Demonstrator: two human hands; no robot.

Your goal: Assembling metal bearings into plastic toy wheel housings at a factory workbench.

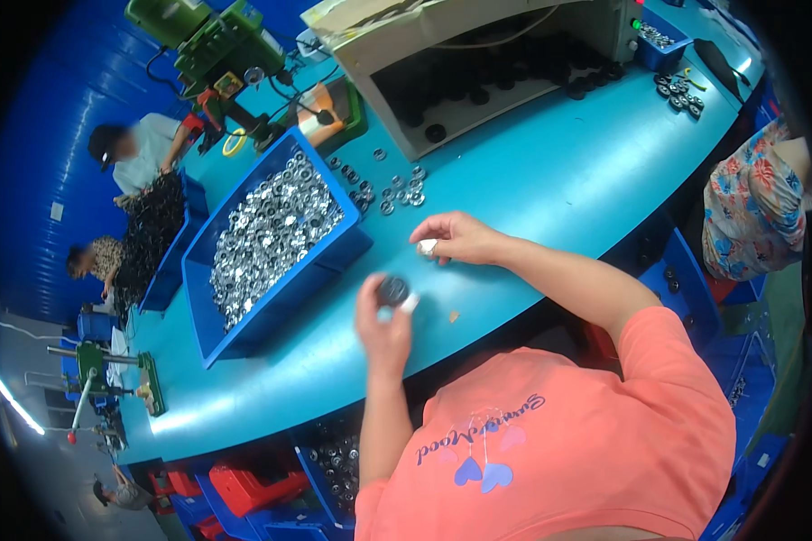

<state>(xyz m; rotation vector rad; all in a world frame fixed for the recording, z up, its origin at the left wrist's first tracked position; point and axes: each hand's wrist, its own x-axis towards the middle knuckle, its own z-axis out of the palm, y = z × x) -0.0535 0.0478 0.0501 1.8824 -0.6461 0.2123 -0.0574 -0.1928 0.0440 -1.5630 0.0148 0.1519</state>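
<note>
Across the teal table (532,180), note a blue bin (334,263) of silvery parts (275,234), long axis slanting from lower left to upper right. Right of it, see the right hand (453,240), half curled, thumb and fingers drawn close; cannot tell whether pinching anything. Lower and leftward, find the left hand (382,323), gripping a dark round part (393,289). Beyond both, nearer the right, see loose metal parts (387,207).
</note>
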